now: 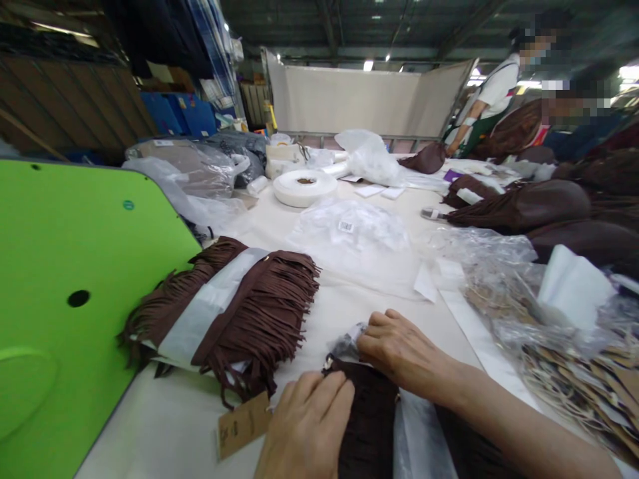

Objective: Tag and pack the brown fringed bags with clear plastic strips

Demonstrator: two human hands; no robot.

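My left hand (305,426) lies on a dark brown fringed piece (369,426) at the near edge of the white table, fingers curled onto its top edge. My right hand (394,346) pinches a small crumpled bit of clear plastic (347,344) at the piece's upper corner. Just left lies a stack of brown fringed pieces (259,313) banded with white paper, and a brown cardboard tag (243,424) hangs off it toward my left hand.
A green panel (64,293) fills the left side. Clear plastic bags (354,233), a white tape roll (304,186) and paper slips lie further back. Brown bags (519,206) pile at the right, with plastic-wrapped tags (564,359). Two people stand at the far right.
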